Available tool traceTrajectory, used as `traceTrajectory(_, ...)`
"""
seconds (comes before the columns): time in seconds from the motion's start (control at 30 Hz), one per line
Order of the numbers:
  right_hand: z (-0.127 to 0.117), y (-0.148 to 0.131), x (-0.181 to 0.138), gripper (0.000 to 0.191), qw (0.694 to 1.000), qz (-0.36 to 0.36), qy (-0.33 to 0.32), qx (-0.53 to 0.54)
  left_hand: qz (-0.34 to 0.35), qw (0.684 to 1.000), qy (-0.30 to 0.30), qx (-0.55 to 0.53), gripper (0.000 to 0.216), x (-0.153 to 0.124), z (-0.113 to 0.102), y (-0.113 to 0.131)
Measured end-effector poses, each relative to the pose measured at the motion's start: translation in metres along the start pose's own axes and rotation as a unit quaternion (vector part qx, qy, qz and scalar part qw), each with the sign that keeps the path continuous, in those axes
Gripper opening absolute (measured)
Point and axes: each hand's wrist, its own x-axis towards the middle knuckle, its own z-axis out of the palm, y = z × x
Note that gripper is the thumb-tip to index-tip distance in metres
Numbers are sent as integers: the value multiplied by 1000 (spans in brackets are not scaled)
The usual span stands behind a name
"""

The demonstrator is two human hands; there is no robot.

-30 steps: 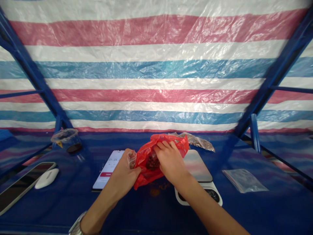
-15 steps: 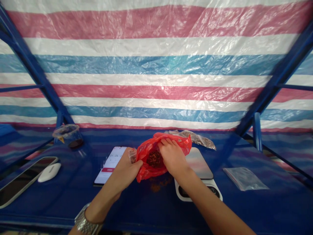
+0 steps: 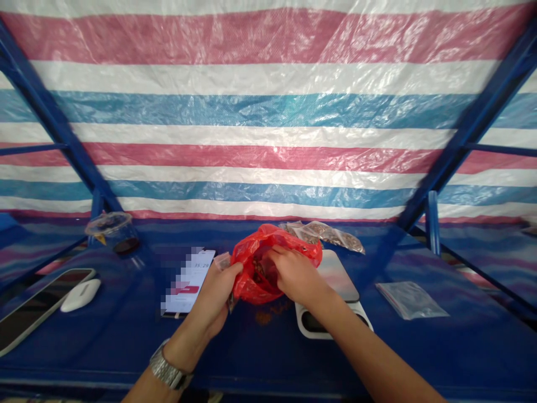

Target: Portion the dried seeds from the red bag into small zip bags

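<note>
A red plastic bag point(image 3: 277, 240) gapes in the middle of the blue table, with dark brown dried bits point(image 3: 260, 274) inside. My left hand point(image 3: 218, 285) is closed on its left rim, thumb on top. A small clear zip bag point(image 3: 222, 261) also sticks out at that hand, its lower part mostly hidden. Reaching over the right side, my right hand point(image 3: 296, 274) has its curled fingers inside the red bag; the fingertips and anything between them are hidden. Under my right forearm lies a white kitchen scale point(image 3: 335, 274) with a metal plate.
Filled clear bags point(image 3: 335, 235) lie behind the scale. A flat zip bag point(image 3: 411, 299) is at right. To the left are a lit phone point(image 3: 191, 285), a dark phone point(image 3: 39, 308), a white earbud case point(image 3: 81, 295) and a plastic cup point(image 3: 113, 230). Brown crumbs point(image 3: 264, 317) dot the table.
My right fingers have moved off the bag's far rim and curled down inside it. The bag's mouth looks rounder and narrower. The view has shifted slightly.
</note>
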Motion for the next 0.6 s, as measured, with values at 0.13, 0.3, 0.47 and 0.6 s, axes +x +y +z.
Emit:
traceTrajectory(0.13, -3, 0, -1, 45, 1000, 12, -3, -19, -17, 998, 44, -29, 22, -1, -3, 5)
traceTrajectory(0.3, -7, -4, 1, 40, 999, 21, -1, -46, -2, 997, 60, -38, 25, -2, -5, 9)
traceTrajectory(0.47, -3, -2, 3, 40, 1000, -12, 0, 23, 1, 999, 39, -36, 21, 0, -5, 6)
traceTrajectory(0.6, 2, 1, 4, 42, 996, -23, 16, 88, 8, 997, 32, -71, 20, 1, -6, 9)
